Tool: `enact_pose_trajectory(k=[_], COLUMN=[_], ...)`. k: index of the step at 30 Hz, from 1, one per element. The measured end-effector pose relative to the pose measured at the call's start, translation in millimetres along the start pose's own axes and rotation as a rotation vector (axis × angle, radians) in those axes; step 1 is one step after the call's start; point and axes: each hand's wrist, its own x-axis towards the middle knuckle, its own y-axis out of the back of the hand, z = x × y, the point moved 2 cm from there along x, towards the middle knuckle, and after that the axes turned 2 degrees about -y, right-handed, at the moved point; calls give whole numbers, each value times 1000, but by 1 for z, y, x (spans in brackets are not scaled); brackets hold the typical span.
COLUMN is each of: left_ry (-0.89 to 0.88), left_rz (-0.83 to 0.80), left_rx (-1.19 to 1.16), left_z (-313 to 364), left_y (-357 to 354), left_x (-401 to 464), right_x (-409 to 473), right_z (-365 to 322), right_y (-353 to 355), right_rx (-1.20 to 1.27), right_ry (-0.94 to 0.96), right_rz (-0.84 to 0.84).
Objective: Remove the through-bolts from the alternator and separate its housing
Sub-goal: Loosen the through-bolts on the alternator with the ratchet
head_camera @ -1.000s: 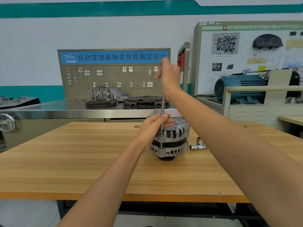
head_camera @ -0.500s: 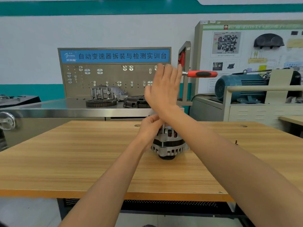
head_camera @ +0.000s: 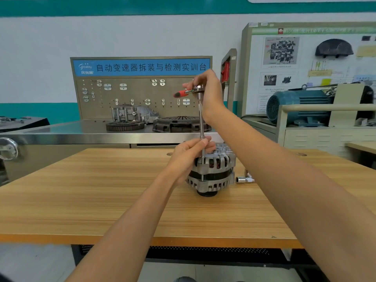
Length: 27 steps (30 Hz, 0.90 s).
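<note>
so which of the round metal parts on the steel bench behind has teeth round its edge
The toothed ring gear, lying flat on the left in front of the grey housing. The dark clutch cover to its right is domed and has no such teeth.

Alternator (head_camera: 211, 171): silver ribbed cast housing in two halves with a dark band between; copper windings visible through the upper slots. Stands on end, dark pulley end down, on the wooden surface (head_camera: 101, 200).

Through-bolt (head_camera: 202, 177): slim silver shank, upright along the housing's near side, bridging the two halves.

Ratchet with extension (head_camera: 201, 119): red-handled, chrome head, long extension bar standing vertical, its lower end seated at the housing's upper rim.
</note>
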Motion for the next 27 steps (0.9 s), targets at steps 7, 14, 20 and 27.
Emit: enact_pose_trajectory(k=[7,14,20,27], left_ry=[-16,15,25,31], left_rz=[117,91,18,23], left_rx=[48,69,123,217], left_z=[3,8,18,29], left_y=[-5,-4,1,7], left_x=[-2,-3,-3,1], right_x=[-10,-8,4,3], right_z=[25,20,4,5], right_y=[7,8,12,11], right_rx=[-1591,-1063,-503,-660], right_ry=[603,597,188,315], right_rz=[292,185,-82,-65])
